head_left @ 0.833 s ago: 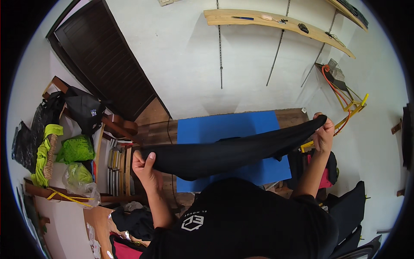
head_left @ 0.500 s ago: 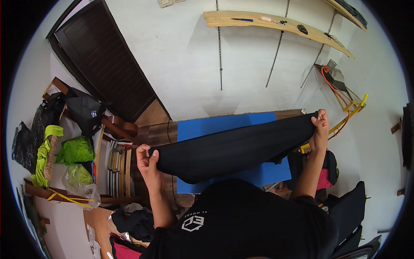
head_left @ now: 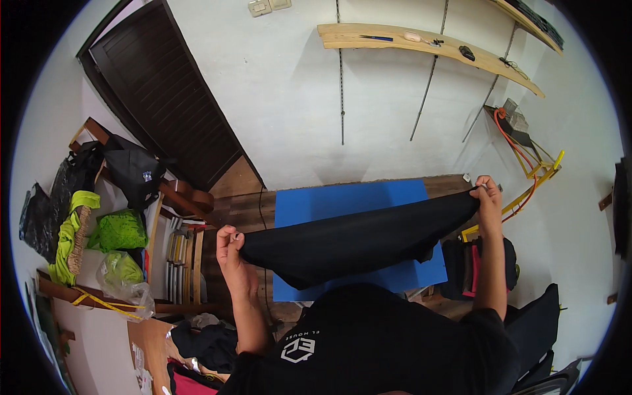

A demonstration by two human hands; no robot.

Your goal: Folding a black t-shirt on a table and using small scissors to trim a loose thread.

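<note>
Both hands: we hold one black fabric garment (head_left: 359, 240) stretched out between us, raised above the blue rectangular mat (head_left: 342, 201)
Left hand (head_left: 230, 249): our fingers are curled tight round the garment's left corner; the thumb presses on top of the bunched edge
Right hand (head_left: 488, 194): our fingertips are pinched closed on the far right corner; this end sits higher than the left
Garment: it hangs in a long band sloping up from left to right; its lower edge sags in the middle, over the mat and just in front of our black shirt (head_left: 368, 342)
Mat: it lies flat on the dark wooden floor (head_left: 237, 210); the cloth hides its middle
Left side: we see a low wooden shelf unit (head_left: 178, 250) with bright green bags (head_left: 122, 230) beside it
Wall: a long pale wooden shelf (head_left: 421, 43) runs across the white wall; a dark brown door (head_left: 164, 99) stands to the left
</note>
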